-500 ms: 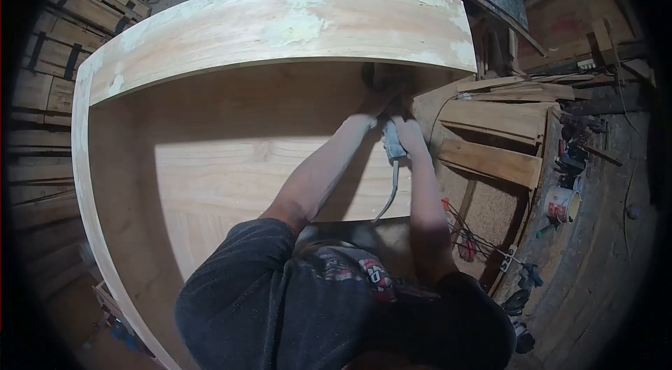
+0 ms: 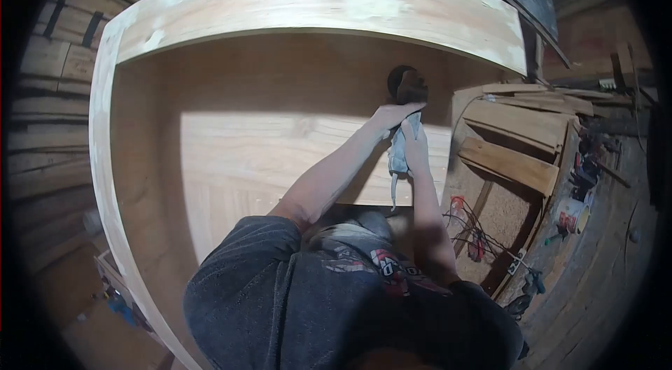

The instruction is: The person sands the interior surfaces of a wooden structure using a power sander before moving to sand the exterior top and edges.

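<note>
Two hands, left hand and right hand, clamped the angle grinder, steadying it against the cabinet panel.

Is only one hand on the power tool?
No: the left hand and right hand both grip the power tool.

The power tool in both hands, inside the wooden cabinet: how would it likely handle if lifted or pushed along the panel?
The power tool looks rigid and probably fairly heavy for its size: the left hand and right hand both grip it. Its cord hangs limp, so it may drag or snag. On the smooth cabinet panel it would likely slide easily.
</note>
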### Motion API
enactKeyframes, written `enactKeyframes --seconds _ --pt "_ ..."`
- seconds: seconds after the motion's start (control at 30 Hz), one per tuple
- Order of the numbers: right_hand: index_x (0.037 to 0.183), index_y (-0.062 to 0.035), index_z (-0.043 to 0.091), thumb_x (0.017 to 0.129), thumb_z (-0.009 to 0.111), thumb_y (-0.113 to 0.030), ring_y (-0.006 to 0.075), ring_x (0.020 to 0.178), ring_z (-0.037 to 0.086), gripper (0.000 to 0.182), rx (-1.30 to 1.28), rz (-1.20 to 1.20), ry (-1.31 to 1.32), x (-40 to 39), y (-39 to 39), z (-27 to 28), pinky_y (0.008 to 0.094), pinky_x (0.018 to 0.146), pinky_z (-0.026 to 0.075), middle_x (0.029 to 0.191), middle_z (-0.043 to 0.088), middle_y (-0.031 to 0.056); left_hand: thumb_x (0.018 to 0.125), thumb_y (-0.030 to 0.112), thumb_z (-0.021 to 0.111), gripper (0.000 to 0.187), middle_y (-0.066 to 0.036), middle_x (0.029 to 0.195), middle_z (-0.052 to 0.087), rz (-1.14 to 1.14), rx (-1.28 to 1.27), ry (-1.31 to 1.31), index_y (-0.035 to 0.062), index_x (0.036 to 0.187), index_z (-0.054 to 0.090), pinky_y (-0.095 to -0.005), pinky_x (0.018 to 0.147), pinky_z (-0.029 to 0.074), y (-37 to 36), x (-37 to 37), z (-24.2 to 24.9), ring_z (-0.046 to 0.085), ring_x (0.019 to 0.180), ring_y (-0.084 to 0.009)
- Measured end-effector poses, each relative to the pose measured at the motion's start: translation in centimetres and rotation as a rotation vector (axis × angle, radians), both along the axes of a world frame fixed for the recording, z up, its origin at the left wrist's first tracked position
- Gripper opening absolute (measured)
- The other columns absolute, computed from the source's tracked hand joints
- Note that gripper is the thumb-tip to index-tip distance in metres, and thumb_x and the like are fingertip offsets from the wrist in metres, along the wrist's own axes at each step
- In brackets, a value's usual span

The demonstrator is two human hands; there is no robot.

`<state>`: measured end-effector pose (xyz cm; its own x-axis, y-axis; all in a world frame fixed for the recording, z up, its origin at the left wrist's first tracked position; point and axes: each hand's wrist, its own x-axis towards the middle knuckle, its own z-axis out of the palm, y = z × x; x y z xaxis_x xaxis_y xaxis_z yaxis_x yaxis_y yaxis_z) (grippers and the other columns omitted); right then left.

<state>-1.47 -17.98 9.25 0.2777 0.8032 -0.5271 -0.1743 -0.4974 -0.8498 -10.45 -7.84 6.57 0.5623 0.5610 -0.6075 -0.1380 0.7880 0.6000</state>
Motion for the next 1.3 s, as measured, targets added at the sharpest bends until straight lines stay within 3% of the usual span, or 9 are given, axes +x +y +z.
enactKeyframes --seconds 0.2,0.33,0.37,0.5,0.57,0.7,0.83,1.07,1.3 --pt "0.118 -0.0041 0.055 0.101 0.064 -0.039 0.0188 0.062 0.066 0.040 -0.013 0.263 -0.057 -10.6 2.2 0.7 0.0331 0.054 0.054 0.086 0.063 0.0103 0.087 0.041 0.084 0.051 -0.010 0.098 0.073 0.186 0.017 0.183 -0.0047 0.107 0.073 -0.0346 0.077 0.057 -0.1 -13.5 1.4 0.071 0.086 -0.0196" --pt "0.124 -0.0014 0.057 0.097 0.066 -0.050 0.0280 0.085 0.071 0.056 0.020 0.470 -0.239 -18.0 4.2 -0.3 0.0404 0.076 0.057 0.101 0.070 0.0192 0.089 0.041 0.082 0.049 -0.009 0.095 0.073 0.410 0.035 0.109 -0.0036 0.105 0.072 -0.0339 0.076 0.057 -0.3 -22.1 0.7 0.071 0.085 -0.0191" --pt "0.128 -0.0005 0.058 0.095 0.066 -0.054 0.0338 0.103 0.070 0.063 0.023 0.504 -0.274 -19.8 4.6 -0.2 0.0432 0.091 0.054 0.112 0.071 0.0231 0.090 0.042 0.080 0.048 -0.009 0.095 0.073 0.469 0.048 0.116 -0.0028 0.105 0.072 -0.0340 0.077 0.057 -0.4 -24.1 0.6 0.071 0.085 -0.0189" --pt "0.129 0.0011 0.058 0.098 0.066 -0.050 0.0306 0.099 0.071 0.060 0.164 0.661 -0.378 -26.0 6.5 -1.0 0.0416 0.087 0.055 0.109 0.070 0.0212 0.090 0.041 0.081 0.046 -0.010 0.095 0.073 0.612 0.088 0.133 -0.0012 0.105 0.071 -0.0348 0.076 0.057 -1.1 -31.6 -0.3 0.071 0.084 -0.0190" --pt "0.130 0.0008 0.059 0.096 0.064 -0.057 0.0367 0.118 0.065 0.067 0.178 0.826 -0.317 -28.7 7.5 -1.1 0.0436 0.101 0.049 0.121 0.069 0.0250 0.092 0.043 0.079 0.048 -0.009 0.099 0.072 0.783 0.121 0.071 -0.0009 0.109 0.069 -0.0360 0.077 0.057 -1.5 -34.6 -1.0 0.070 0.089 -0.0189" --pt "0.124 0.0026 0.064 0.091 0.061 -0.070 0.0432 0.117 0.065 0.079 0.144 0.905 -0.383 -32.0 10.3 0.0 0.0432 0.099 0.050 0.121 0.069 0.0288 0.094 0.043 0.077 0.049 -0.011 0.099 0.071 0.857 0.054 0.027 -0.0022 0.109 0.067 -0.0391 0.079 0.059 0.4 -38.1 -0.8 0.071 0.091 -0.0219" --pt "0.104 0.0025 0.074 0.091 0.059 -0.072 0.0445 0.103 0.071 0.078 0.077 0.882 -0.508 -29.0 11.5 -0.2 0.0472 0.090 0.054 0.101 0.073 0.0289 0.093 0.045 0.077 0.051 -0.009 0.102 0.070 0.713 0.008 0.102 0.0011 0.117 0.066 -0.0400 0.081 0.057 2.0 -35.9 -2.4 0.070 0.091 -0.0222" --pt "0.093 0.0009 0.075 0.093 0.058 -0.071 0.0399 0.090 0.071 0.074 -0.015 0.792 -0.520 -19.6 10.3 1.4 0.0464 0.084 0.053 0.085 0.072 0.0239 0.090 0.034 0.083 0.051 -0.013 0.101 0.071 0.788 -0.019 -0.067 -0.0035 0.119 0.064 -0.0385 0.077 0.058 2.7 -24.4 -0.4 0.071 0.087 -0.0223" --pt "0.078 0.0002 0.068 0.097 0.062 -0.058 0.0221 0.065 0.069 0.062 -0.059 0.675 -0.401 -11.2 8.4 1.7 0.0381 0.065 0.054 0.069 0.067 0.0124 0.087 0.042 0.084 0.066 -0.014 0.104 0.072 0.591 -0.045 0.168 -0.0086 0.124 0.063 -0.0372 0.076 0.058 1.6 -15.8 3.8 0.071 0.086 -0.0209"
